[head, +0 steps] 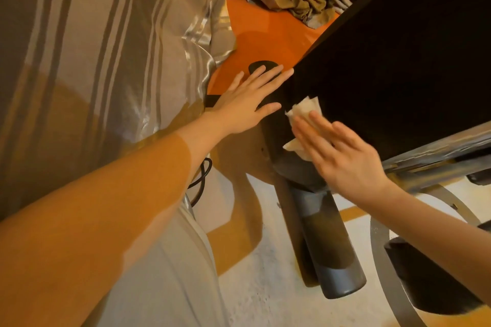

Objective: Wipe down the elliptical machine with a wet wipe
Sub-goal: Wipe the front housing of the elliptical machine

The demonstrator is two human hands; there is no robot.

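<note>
From your head camera, your right hand (pixel 342 156) lies flat with straight fingers, pressing the wet wipe (pixel 301 119) against the big black panel (pixel 385 66) of the elliptical machine. You are not gripping the wipe; your flat fingers pin it down, which probably spreads the push so it can slide. The wipe sits under your fingertips and sticks out just past them.

Your left hand (pixel 249 98) is open too, fingers straight and spread. It holds nothing. It rests by the panel's left edge, just beside the wipe, likely to steady you while you lean.

The panel's edge runs up and away from your left fingertips. Past it is orange floor (pixel 268 32). A lot of black panel lies beyond your right hand, so there is room to wipe that way. Below your right wrist is a gray tube (pixel 332 244), and a black cord (pixel 202 178) hangs under your left arm, so watch those.
</note>
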